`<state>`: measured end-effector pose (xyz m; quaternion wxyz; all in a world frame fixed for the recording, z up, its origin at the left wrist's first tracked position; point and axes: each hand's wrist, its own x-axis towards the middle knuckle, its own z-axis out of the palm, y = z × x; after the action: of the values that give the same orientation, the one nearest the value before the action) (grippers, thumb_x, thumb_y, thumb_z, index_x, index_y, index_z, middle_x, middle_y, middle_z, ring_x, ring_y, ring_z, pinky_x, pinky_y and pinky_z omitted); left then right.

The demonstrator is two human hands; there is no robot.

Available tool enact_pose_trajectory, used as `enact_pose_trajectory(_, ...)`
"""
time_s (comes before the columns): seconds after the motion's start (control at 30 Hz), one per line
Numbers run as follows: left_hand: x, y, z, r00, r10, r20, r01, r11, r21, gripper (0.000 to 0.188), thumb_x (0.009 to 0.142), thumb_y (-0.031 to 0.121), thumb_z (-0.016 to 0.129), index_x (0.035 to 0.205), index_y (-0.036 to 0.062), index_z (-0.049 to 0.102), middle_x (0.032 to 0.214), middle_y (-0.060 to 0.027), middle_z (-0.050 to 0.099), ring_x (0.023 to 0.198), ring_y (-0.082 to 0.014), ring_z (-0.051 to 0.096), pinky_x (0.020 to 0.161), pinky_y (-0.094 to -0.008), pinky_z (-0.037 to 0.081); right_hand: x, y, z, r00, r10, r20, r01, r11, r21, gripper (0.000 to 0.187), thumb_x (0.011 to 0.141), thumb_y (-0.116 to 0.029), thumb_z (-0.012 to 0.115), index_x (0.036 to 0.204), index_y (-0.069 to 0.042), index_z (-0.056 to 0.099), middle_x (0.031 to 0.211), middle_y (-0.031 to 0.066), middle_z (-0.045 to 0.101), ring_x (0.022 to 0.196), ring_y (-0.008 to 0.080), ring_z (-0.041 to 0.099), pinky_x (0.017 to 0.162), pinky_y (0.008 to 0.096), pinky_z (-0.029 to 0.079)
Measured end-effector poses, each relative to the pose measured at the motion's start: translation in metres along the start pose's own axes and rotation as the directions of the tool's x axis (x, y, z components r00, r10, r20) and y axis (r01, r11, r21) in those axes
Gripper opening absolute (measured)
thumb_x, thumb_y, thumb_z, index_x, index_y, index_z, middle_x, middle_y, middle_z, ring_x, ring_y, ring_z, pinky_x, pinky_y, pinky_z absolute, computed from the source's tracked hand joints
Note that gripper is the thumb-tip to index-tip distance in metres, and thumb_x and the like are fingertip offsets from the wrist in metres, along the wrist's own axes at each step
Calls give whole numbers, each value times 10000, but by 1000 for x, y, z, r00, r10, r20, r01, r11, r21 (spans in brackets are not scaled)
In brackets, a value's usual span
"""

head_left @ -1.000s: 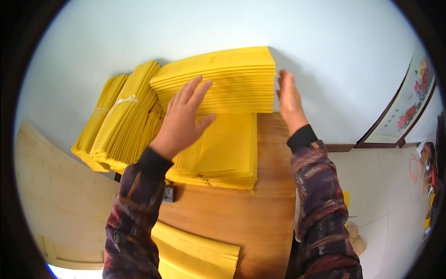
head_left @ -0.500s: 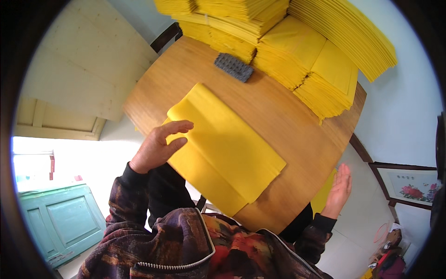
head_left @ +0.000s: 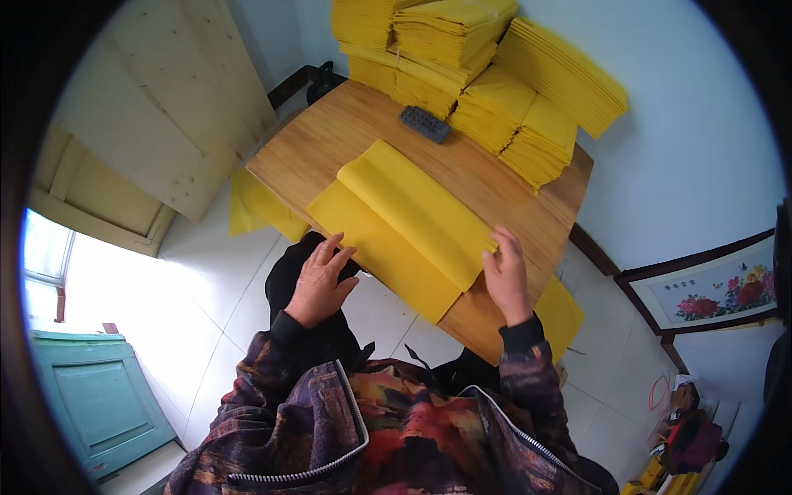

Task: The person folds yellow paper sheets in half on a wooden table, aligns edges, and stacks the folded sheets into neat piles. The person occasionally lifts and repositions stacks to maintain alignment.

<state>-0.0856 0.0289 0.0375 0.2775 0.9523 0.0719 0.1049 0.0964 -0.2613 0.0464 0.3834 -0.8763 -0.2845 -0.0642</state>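
Note:
A yellow sheet [head_left: 412, 206], looking like cloth or soft paper, lies slantwise on a wooden table [head_left: 330, 124]. Its far part is folded over toward me, leaving a flat strip along the near side. By the near left edge of that strip hovers my left hand [head_left: 322, 285], fingers spread, with nothing in it. At the sheet's right end is my right hand [head_left: 506, 276], thumb and fingers apart around the corner of the fold; whether the fingertips touch it is hard to tell.
A grey studded block [head_left: 425, 124] lies behind the sheet. Tall stacks of folded yellow sheets [head_left: 495, 99] fill the table's back. More yellow material [head_left: 260, 206] shows below the table's left side and at the right [head_left: 559, 318]. A framed flower picture [head_left: 705, 285] leans at right.
My right hand has come in from beyond the table's right side to the sheet's right end. My left hand has drawn back from the fold toward the near edge. The view has shifted.

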Motion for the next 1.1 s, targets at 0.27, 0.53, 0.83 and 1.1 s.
enact_pose_trajectory(0.27,-17,0,48,886,-329,327,440,374,-816,456,923,202,577,1294,22,383,1196,-110,536,1038,-205,542,883,-327,452,28,0,35,978,127,167,-40,894,-446,421,832,-166,624,1208,-11,517,1190,202,545,1120,371,497,940,448,422)
enact_pose_trajectory(0.53,-12,-5,57,825,-408,392,439,26,-898,306,967,236,504,1214,59,471,1106,-63,600,974,-174,598,857,-324,471,-41,-36,38,979,75,188,-6,940,-342,275,791,-157,647,1023,-47,550,998,173,582,944,368,562,790,455,461)
enact_pose_trajectory(0.83,1,-7,16,903,-296,312,397,293,-870,327,879,102,592,1171,-25,518,999,-66,625,876,-138,604,782,-269,488,-101,-50,37,986,73,149,-52,989,-141,352,807,-138,629,1134,-59,524,1053,157,548,927,373,580,747,453,491)
enact_pose_trajectory(1.1,26,52,30,897,-146,417,427,528,-734,437,904,252,598,1242,-1,485,960,-115,613,810,-163,613,685,-275,503,-97,-42,33,979,64,193,-37,990,-139,363,812,-138,621,1152,-61,518,1080,137,533,933,360,584,736,449,493)
